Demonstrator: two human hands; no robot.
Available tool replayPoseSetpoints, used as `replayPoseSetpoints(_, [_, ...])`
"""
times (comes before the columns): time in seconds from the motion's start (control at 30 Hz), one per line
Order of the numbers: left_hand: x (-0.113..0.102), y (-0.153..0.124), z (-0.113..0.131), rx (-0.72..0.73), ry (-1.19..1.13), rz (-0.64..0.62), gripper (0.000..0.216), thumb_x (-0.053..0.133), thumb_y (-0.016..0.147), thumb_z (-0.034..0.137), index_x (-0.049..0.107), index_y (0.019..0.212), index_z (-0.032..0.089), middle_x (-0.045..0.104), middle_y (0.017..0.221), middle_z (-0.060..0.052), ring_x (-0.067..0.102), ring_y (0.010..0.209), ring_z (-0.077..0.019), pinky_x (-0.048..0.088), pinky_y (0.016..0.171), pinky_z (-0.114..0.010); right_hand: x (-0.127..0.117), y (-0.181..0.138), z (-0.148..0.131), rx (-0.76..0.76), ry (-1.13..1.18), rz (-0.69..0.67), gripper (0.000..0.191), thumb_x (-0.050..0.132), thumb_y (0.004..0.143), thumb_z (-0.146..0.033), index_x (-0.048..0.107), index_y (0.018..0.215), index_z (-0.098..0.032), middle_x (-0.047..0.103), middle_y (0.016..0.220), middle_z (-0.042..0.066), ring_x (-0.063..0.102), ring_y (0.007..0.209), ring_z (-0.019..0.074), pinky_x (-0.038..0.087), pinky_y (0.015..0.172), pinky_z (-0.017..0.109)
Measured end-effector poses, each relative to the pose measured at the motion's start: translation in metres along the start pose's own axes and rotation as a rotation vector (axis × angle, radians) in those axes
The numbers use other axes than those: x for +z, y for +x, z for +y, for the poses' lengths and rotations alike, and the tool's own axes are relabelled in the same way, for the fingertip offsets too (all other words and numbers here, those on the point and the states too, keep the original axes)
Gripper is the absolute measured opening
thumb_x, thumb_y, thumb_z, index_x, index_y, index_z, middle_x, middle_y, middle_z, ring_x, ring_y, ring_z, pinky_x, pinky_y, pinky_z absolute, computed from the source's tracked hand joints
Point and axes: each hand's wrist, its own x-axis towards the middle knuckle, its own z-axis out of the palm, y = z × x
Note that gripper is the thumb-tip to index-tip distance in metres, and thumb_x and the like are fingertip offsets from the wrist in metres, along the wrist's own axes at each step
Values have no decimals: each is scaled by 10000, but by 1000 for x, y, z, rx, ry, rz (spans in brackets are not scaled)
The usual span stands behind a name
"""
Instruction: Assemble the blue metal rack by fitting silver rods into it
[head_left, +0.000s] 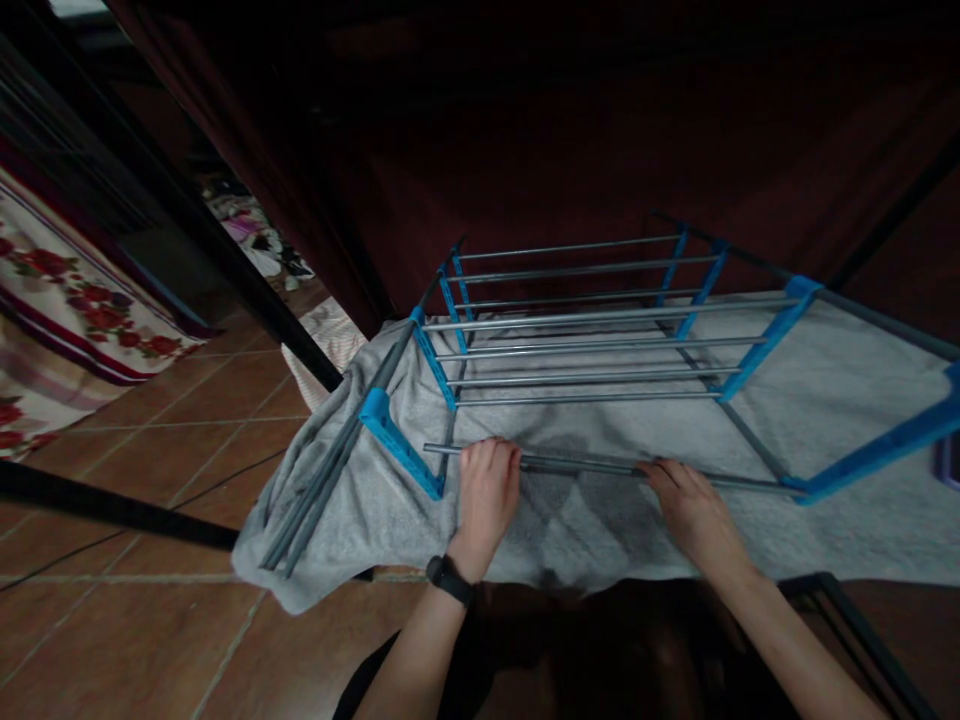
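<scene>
A thin grey metal rod (577, 466) runs crosswise along the near side of a partly assembled rack (570, 320) with blue brackets and grey tubes. My left hand (491, 485), a dark watch at its wrist, is closed over the rod near its left end. That end is free, beside but apart from the near left blue bracket (405, 445). Farther right, my right hand (686, 500) has its fingers curled over the same rod. The rod's right end meets the foot of the near right blue bracket (877, 450).
The rack lies on a grey cloth (615, 540). Several loose grey tubes (322, 490) lie at its left. Dark wooden panels (562, 150) stand behind. At left are a floral cloth (97, 310), black bars (127, 505) and a tiled floor (150, 640).
</scene>
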Motion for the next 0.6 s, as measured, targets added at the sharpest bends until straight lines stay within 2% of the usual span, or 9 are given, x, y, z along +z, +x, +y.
replayPoseSetpoints(0.13, [-26,-15,-24,-161,45,328,165,486,971,290,636,983,223,646,992,-97,584,1019,-262,384,988,-475,-3,-1,-1,-3,16,5,387,451,930,-130,608,1264,-249,685,1090,91,635,960,269,517,867,417])
replayPoseSetpoints(0.2, [-39,-20,-35,-253,57,512,156,534,940,335,600,1020,217,626,1026,-103,571,1084,-275,375,1035,-495,-6,-1,-2,4,26,9,370,448,947,-150,607,1265,-253,686,1099,90,637,969,266,515,869,411])
replayPoseSetpoints(0.27, [-48,-20,-45,-372,34,669,335,592,905,386,535,1171,191,590,1183,-137,522,1212,-285,376,1074,-489,-9,-2,-2,8,33,15,365,446,952,-155,609,1263,-253,688,1105,90,638,977,264,513,870,405])
replayPoseSetpoints(0.3, [-51,-19,-50,-427,-2,706,459,622,882,411,489,1253,177,552,1278,-158,490,1270,-287,383,1084,-477,-10,-2,-2,7,34,17,366,446,950,-151,612,1261,-251,689,1104,90,638,978,263,513,870,402])
replayPoseSetpoints(0.33, [-52,-18,-54,-471,-59,703,553,647,860,433,454,1307,171,520,1344,-168,473,1302,-287,398,1081,-460,-10,-1,-2,7,35,20,369,446,946,-144,615,1257,-248,690,1099,91,638,977,262,513,869,400])
replayPoseSetpoints(0.4, [-50,-15,-62,-533,-221,606,543,652,843,461,494,1283,184,553,1331,-148,522,1263,-272,440,1043,-415,-11,-1,-3,11,36,20,377,445,938,-131,619,1255,-239,692,1088,92,639,968,260,513,869,400])
replayPoseSetpoints(0.5, [-40,-12,-69,-612,-517,467,360,617,854,457,609,1106,200,688,1070,-85,642,1039,-226,496,905,-349,-13,-1,-6,11,39,12,379,439,939,-132,623,1254,-237,692,1077,89,638,955,258,515,869,404])
replayPoseSetpoints(0.6, [-32,-12,-71,-752,-755,447,327,667,785,417,640,1019,190,706,893,-46,655,849,-191,487,755,-303,-14,-2,-8,0,54,1,367,442,948,-148,625,1252,-243,689,1085,88,637,954,255,517,873,403])
